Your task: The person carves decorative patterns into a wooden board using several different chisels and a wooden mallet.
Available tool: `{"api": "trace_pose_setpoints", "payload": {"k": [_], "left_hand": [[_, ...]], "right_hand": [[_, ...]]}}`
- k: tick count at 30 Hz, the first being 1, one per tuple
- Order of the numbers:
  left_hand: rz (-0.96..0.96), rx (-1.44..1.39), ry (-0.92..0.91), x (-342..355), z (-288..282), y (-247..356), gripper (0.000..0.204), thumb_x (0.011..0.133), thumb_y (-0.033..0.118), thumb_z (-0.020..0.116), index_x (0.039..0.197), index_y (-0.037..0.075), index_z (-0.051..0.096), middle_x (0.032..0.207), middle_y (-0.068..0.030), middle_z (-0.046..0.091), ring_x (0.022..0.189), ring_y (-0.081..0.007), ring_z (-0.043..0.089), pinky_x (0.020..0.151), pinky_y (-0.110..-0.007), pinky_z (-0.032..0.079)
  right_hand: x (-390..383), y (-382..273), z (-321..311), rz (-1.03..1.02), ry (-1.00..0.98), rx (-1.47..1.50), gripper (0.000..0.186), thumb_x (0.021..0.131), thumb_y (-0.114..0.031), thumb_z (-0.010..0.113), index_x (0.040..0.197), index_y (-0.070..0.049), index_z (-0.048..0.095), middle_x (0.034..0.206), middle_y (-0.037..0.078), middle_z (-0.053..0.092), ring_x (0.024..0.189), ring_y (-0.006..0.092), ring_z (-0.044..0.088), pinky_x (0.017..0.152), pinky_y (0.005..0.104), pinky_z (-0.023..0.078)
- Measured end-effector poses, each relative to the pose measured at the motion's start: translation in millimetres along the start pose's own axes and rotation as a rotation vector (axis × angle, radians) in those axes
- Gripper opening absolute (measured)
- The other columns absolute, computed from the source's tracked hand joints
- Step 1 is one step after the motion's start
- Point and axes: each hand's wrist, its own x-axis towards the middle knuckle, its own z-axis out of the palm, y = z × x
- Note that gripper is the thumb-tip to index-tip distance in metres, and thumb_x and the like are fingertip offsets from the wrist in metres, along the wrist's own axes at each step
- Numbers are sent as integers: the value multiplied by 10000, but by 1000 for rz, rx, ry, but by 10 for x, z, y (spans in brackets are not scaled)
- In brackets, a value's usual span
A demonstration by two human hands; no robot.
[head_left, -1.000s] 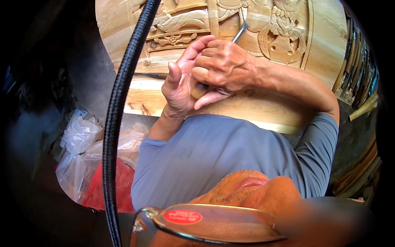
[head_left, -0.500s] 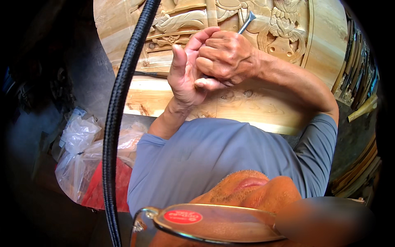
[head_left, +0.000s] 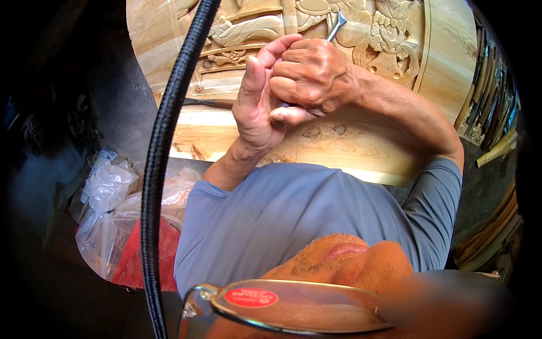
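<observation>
My right hand (head_left: 310,76) is closed round a steel chisel (head_left: 336,28), its handle mostly hidden and its flared tip over the carved pale-wood panel (head_left: 384,39). Just left of it, my left hand (head_left: 255,101) is open, thumb raised and palm turned toward the right hand, touching it; its fingers are partly hidden behind that hand. Another long, dark-bladed tool (head_left: 206,103) lies across the plain lower part of the wood, left of my hands.
Many hand tools (head_left: 488,85) crowd the right edge of the work, with a wooden mallet-like handle (head_left: 494,150) below. Clear plastic bags (head_left: 107,192) over something red sit at lower left. A black braided cable (head_left: 166,124) hangs across the left of the view.
Both hands have moved up toward the carving, taking the chisel tip higher and slightly right. The chisel's handle end, visible a second ago, is now mostly covered by my hands.
</observation>
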Motion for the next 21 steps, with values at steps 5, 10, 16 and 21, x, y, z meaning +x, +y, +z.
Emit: {"api": "trace_pose_setpoints", "payload": {"k": [5,10,16,21], "left_hand": [[-11,48,33,-1,19,8,904,1051,704,456,1537,-55,390,1392,-112,574,1258,-165,591,1069,-288,488],[47,88,46,32,26,-46,896,1052,682,479,1521,-78,400,1373,-123,578,1255,-160,585,1070,-286,478],[82,113,29,54,0,-78,907,1022,661,560,1502,-92,407,1316,-142,606,1196,-164,617,1037,-281,493],[60,104,46,64,10,-71,899,1010,646,594,1497,-87,411,1278,-137,623,1150,-156,637,990,-269,517]], "right_hand": [[-8,11,14,-3,36,15,533,954,-496,679,632,-100,527,602,42,536,506,230,574,487,378,488],[-36,27,28,-27,24,26,509,965,-486,651,670,-92,522,654,49,508,534,227,549,492,387,458],[-61,42,32,-45,10,0,473,956,-471,636,709,-73,563,702,60,544,560,227,564,499,381,460],[-75,51,34,-40,4,-9,468,958,-468,626,716,-69,586,706,65,563,565,232,583,500,378,471]]}}
